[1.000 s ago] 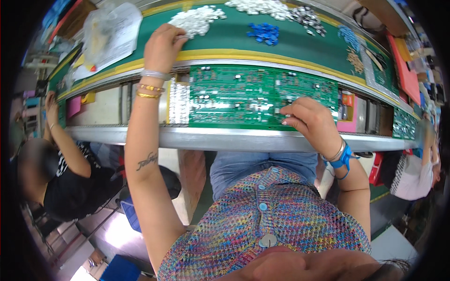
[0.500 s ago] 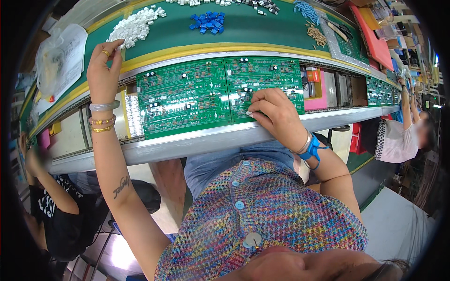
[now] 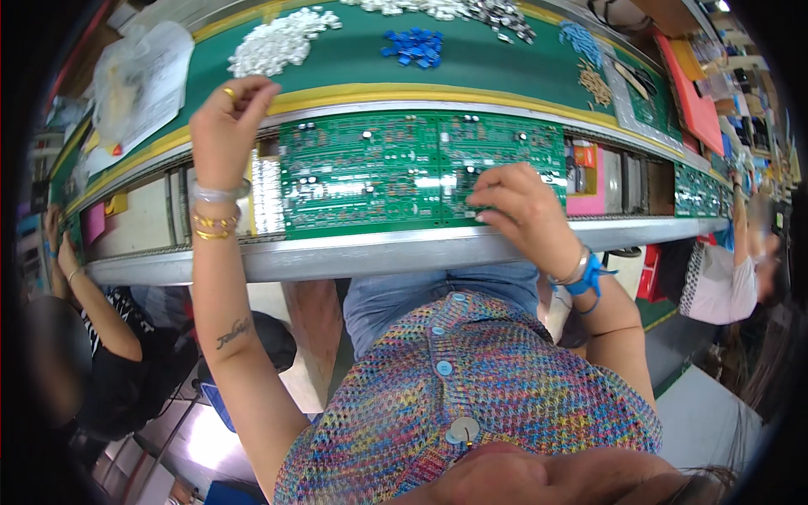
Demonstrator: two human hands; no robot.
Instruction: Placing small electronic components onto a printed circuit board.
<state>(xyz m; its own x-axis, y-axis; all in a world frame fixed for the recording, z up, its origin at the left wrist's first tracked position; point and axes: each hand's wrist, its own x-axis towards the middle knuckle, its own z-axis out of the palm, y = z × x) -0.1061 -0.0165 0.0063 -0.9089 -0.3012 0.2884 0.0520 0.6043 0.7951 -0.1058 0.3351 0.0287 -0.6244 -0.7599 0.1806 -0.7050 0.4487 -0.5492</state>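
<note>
Two joined green circuit boards point(image 3: 362, 181) lie side by side in the rail track before me, covered in small parts. Over the right board, near its front edge, is my right hand point(image 3: 522, 202), its thumb and forefinger a little apart; no part shows clearly between them. Raised above the left end of the track, my left hand point(image 3: 225, 126) has thumb and forefinger brought together. Whatever is in that pinch is too small to make out. Just beyond it, a heap of white connectors point(image 3: 278, 46) rests on the green bench. Blue components point(image 3: 412, 48) form a smaller pile to its right.
A metal rail point(image 3: 404, 251) runs along the near side. Further right lie brown parts point(image 3: 594, 82), light-blue parts point(image 3: 581, 38) and cutters point(image 3: 640, 80). A plastic bag point(image 3: 122, 80) sits on paper at the left. Other people work at both ends.
The whole view has shifted, moving the bench rightward in the picture. My right thumb and forefinger, which pinched a small white part over the board, have parted. My left hand has drawn back from the white heap.
</note>
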